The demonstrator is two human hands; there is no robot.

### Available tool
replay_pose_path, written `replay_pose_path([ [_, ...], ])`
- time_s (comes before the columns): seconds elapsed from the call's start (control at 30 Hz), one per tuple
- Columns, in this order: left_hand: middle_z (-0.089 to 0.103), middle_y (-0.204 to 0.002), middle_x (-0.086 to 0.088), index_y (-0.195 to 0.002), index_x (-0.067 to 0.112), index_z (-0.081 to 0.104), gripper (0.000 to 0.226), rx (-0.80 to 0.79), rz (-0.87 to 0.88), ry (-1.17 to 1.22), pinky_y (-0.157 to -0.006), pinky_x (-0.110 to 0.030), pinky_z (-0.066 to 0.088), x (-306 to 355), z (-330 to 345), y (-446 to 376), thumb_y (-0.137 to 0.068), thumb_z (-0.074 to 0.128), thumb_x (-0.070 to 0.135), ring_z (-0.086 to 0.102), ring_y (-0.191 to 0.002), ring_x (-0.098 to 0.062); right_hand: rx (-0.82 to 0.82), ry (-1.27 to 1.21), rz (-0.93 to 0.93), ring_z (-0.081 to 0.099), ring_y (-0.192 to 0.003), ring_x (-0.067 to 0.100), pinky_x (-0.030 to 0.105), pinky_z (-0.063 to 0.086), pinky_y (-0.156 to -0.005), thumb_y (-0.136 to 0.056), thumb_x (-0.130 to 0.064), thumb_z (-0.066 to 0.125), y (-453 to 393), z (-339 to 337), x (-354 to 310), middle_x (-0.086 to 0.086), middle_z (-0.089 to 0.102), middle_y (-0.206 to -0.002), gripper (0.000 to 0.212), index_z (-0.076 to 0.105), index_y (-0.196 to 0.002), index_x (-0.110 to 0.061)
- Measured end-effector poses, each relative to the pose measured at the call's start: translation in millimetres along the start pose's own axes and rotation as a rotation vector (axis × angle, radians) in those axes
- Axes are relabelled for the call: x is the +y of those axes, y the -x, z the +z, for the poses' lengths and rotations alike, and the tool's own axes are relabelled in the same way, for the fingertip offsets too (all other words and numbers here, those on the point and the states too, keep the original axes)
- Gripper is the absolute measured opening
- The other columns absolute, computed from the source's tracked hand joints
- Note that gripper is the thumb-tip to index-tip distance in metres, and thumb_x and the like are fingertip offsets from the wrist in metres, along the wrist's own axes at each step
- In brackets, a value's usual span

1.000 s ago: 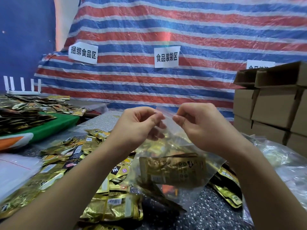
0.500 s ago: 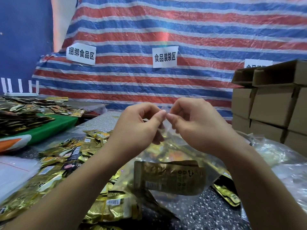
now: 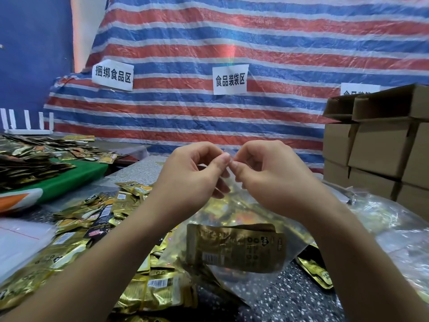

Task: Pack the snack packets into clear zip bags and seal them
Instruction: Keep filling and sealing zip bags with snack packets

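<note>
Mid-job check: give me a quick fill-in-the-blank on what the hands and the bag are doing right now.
1. Both hands, the left hand and right hand, pinch the top edge of the clear ____ bag.
2. The snack packet inside it is ____ in colour.
3. Loose packets lie heaped to the person's ____.
4. The cardboard boxes stand stacked on the ____.

Missing words: zip; gold; left; right

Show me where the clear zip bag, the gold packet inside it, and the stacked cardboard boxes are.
clear zip bag [image 3: 299, 240]: head view, bare right wall.
gold packet [image 3: 234, 248]: head view, middle of its face.
cardboard boxes [image 3: 380, 147]: head view, front of one box.
</note>
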State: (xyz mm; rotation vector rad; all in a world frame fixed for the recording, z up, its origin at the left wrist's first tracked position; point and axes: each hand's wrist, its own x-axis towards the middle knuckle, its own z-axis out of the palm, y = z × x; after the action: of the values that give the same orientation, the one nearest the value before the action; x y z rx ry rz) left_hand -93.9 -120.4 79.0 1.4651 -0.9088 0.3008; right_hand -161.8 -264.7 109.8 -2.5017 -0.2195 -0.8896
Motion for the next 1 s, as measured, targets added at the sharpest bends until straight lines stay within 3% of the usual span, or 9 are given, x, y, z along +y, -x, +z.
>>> replay_pose_path([
  [0.33,0.066,-0.066,-0.003,-0.085,0.007,0.069,0.016,-0.004,0.005,0.015,-0.052,-0.029,0.054,-3.0,-0.9,-1.1,-0.096,0.061,0.016,0.068,-0.056,-0.021,0.027,-0.03,-0.019,0.063,-0.066,0.005,0.025,0.054,-0.057,-0.096,-0.031,0.064,0.8,-2.0,0.2,-0.009,0.067,-0.069,0.019,0.067,-0.078,-0.028],
  [0.5,0.064,-0.064,-0.003,-0.085,0.005,0.068,0.017,-0.005,0.006,0.047,-0.051,-0.027,0.053,-4.9,-0.4,-0.5,-0.095,0.06,0.016,0.065,-0.053,-0.019,0.038,-0.071,-0.029,0.066,-0.063,0.012,0.041,0.057,-0.063,-0.096,-0.028,0.065,2.1,-3.9,-0.3,-0.006,0.068,-0.066,0.021,0.07,-0.076,-0.025],
  [0.67,0.065,-0.065,-0.007,-0.084,0.004,0.068,0.018,-0.014,0.005,0.074,-0.051,-0.025,0.051,-5.8,-0.1,-0.2,-0.095,0.06,0.016,0.063,-0.052,-0.018,0.036,-0.095,-0.008,0.067,-0.062,0.018,0.048,0.056,-0.061,-0.095,-0.028,0.066,2.6,-5.6,-1.2,-0.005,0.07,-0.065,0.022,0.073,-0.075,-0.023],
  [1.0,0.064,-0.069,-0.007,-0.087,0.003,0.067,0.016,-0.038,0.031,0.017,-0.052,-0.026,0.052,-6.2,1.0,-0.2,-0.097,0.059,0.014,0.064,-0.055,-0.016,0.03,-0.034,0.028,0.065,-0.067,0.011,0.043,0.057,-0.066,-0.096,-0.032,0.063,2.1,-0.5,-2.4,-0.006,0.068,-0.07,0.019,0.066,-0.078,-0.026],
])
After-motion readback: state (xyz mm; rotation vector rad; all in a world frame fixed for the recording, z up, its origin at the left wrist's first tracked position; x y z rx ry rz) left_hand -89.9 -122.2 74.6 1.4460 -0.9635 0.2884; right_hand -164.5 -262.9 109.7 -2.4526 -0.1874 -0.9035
